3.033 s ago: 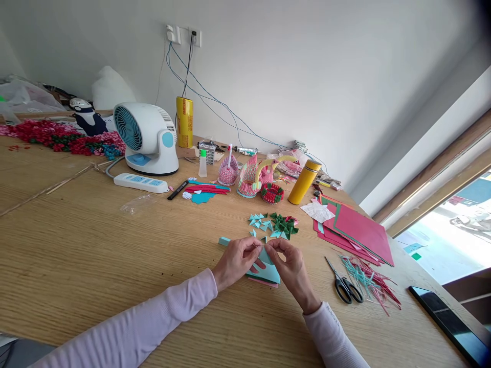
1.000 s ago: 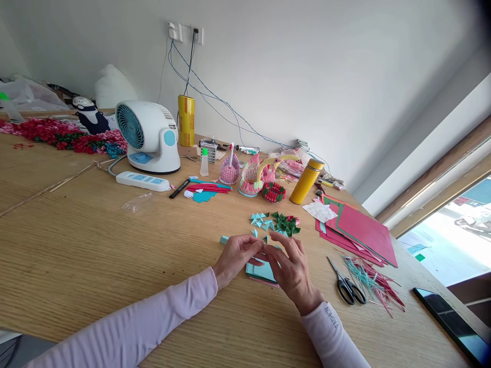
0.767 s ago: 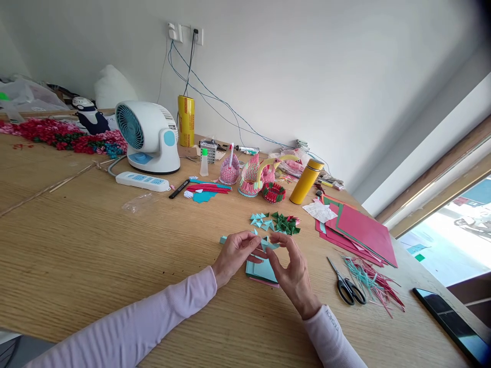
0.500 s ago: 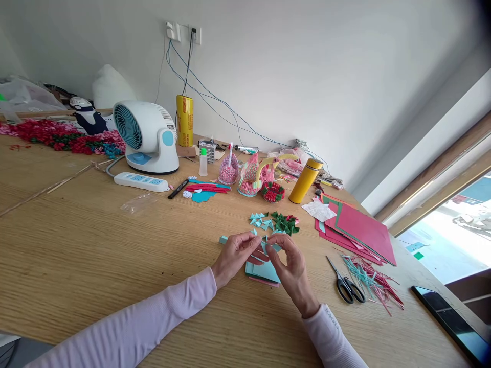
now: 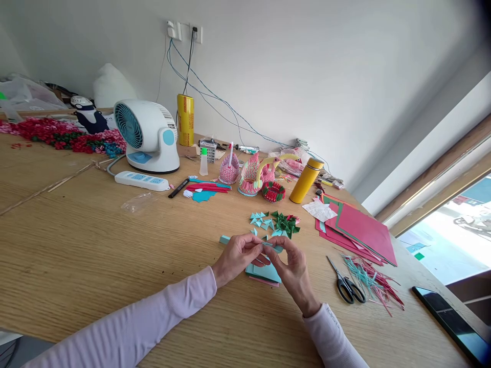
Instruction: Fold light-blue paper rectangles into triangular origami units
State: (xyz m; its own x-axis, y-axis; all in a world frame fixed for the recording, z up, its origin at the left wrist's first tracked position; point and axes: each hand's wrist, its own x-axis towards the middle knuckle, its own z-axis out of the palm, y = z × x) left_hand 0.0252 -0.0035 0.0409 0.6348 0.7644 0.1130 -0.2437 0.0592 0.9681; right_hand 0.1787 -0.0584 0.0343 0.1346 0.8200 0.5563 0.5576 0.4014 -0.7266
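Dozens of folded triangles already lay heaped beyond our left hand and right hand, which pinched one light-blue paper strip, half-folded, above the uncut slips.

Plain white wall behind a wide wooden table, double socket up high, bright daylight through a wood-framed window at right

White fan at the far left of the counter, power strip just before the fan, yellow flask well right of the fan, scissors nearer, far right of the fan
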